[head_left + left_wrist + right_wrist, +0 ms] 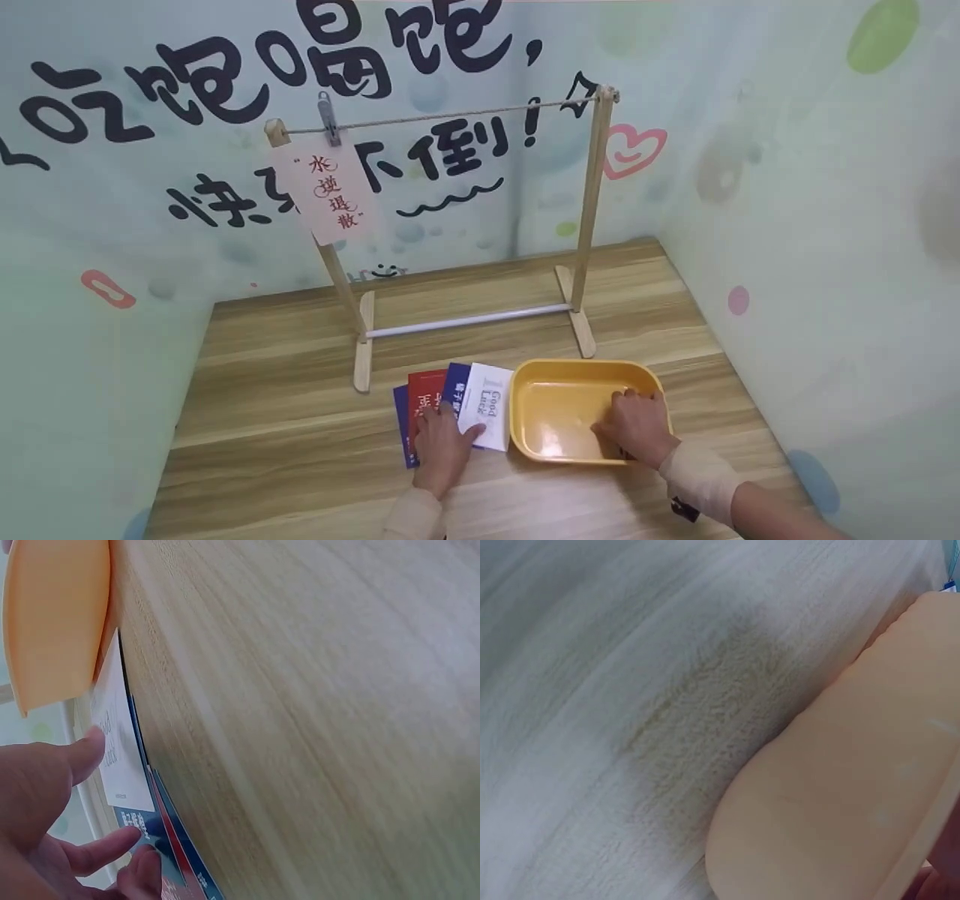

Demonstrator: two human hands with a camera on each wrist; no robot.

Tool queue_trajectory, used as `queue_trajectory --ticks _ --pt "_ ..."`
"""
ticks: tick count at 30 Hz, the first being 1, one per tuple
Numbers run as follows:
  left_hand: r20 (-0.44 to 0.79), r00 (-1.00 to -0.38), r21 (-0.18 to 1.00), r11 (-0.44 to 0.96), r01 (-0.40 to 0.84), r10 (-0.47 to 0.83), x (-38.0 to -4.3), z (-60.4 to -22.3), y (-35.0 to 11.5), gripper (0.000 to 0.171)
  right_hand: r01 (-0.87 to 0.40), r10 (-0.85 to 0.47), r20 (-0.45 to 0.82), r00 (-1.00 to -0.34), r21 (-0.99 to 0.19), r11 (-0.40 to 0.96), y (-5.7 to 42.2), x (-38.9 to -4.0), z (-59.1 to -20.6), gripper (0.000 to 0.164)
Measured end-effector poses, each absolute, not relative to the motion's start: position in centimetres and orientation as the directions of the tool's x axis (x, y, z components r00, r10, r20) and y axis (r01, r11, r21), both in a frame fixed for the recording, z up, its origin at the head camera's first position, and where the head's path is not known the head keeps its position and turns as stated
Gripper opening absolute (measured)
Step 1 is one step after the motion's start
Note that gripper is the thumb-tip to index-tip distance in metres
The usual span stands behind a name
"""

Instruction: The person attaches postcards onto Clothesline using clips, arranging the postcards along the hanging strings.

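In the head view, several overlapping cards lie fanned on the table: a white card [489, 420] reading "Good Luck" on top, then a blue card [456, 382], a red card [426, 382] and another blue edge at the left. My left hand [442, 446] is over them, thumb at the white card and fingers spread across the red and blue ones. The left wrist view has its thumb [88, 754] by the white card. Inside a yellow basin [555, 420], my right hand [637, 424] reaches down with bent fingers; I cannot tell what they hold.
Behind stands a wooden frame [592, 202] with a string [450, 115] across its top. A grey clip [328, 120] fixes a pink sheet [330, 195] with red characters at the string's left end. Printed walls [810, 187] enclose the wood-grain table [285, 420].
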State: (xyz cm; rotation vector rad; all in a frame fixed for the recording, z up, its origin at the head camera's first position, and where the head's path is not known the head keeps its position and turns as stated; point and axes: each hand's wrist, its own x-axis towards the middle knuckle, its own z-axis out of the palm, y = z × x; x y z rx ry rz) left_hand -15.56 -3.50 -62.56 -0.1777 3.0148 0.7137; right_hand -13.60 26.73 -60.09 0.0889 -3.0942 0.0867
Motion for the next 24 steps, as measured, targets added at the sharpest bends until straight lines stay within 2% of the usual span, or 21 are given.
queue_trajectory --ticks 9,20,24 --pt "-0.050 -0.993 0.434 0.893 -0.120 -0.109 -15.6 -63.2 -3.0 0.085 -0.069 -0.066 0.049 -0.997 -0.075 0.995 26.5 -13.3 -60.2 0.045" --pt "-0.144 -0.981 0.490 0.851 -0.187 -0.133 -15.8 -62.7 -3.1 0.085 -0.101 -0.091 0.094 -0.991 -0.102 0.990 25.9 -13.0 -60.3 0.027" --pt "-0.165 -0.977 0.518 0.831 -0.202 -0.134 -15.9 -62.7 -3.4 0.083 -0.113 -0.103 0.085 -0.991 -0.127 0.985 25.5 -12.9 -60.2 0.026"
